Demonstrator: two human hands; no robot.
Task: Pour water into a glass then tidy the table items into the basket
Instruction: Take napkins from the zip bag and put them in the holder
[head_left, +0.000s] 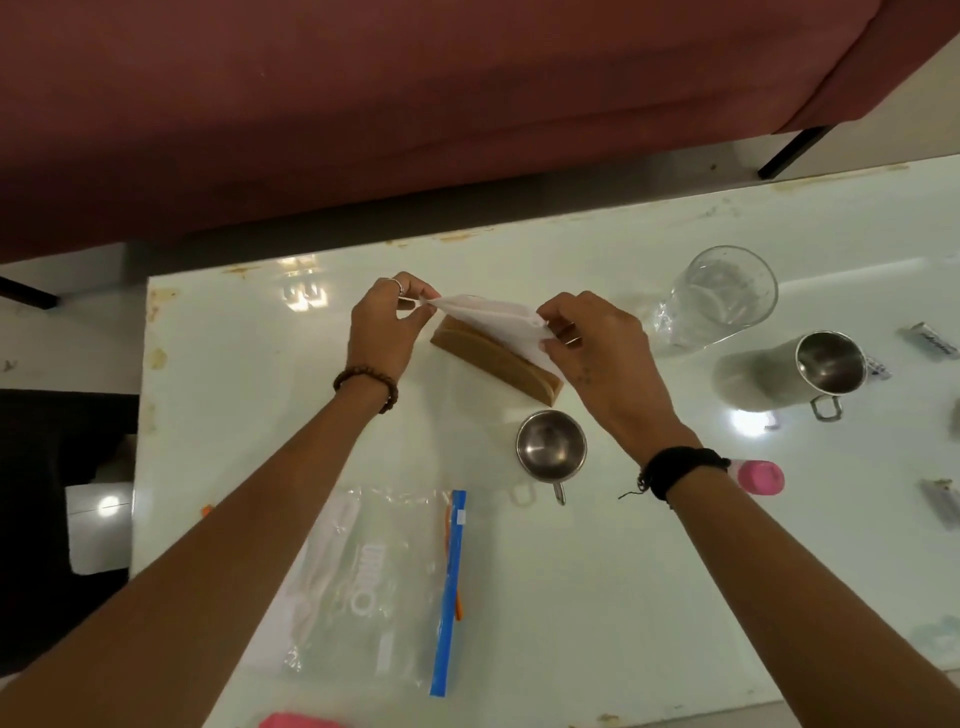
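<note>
Item — thin white paper napkin (493, 319), being held taut above a brown wooden napkin holder (496, 364) near the middle of the pale glossy tabletop (571, 597). The left hand (387, 327) is pinching the napkin's far-left corner between thumb and fingertips; the right hand (597, 353) is pinching its near-right edge, fingers curled.

Orientation — the napkin's long axis is running from upper left to lower right, roughly parallel to the holder's slot; the holder is lying on the same diagonal, its curved top facing up.

Step in hand, as judged — the tidying stage: the clear drinking glass (719, 299) to the right is already appearing to hold water, and the napkin is being either seated into or drawn out of the holder; which, cannot be told.

Next move, as judged — keeping both corners level so the sheet is not crumpling, then carrying it to the basket, which is not in view.

Nearby — small steel cup (551, 449) just in front of the holder; larger steel mug (828, 364) at right; clear zip bag with blue seal (379, 587) nearer the person.
</note>
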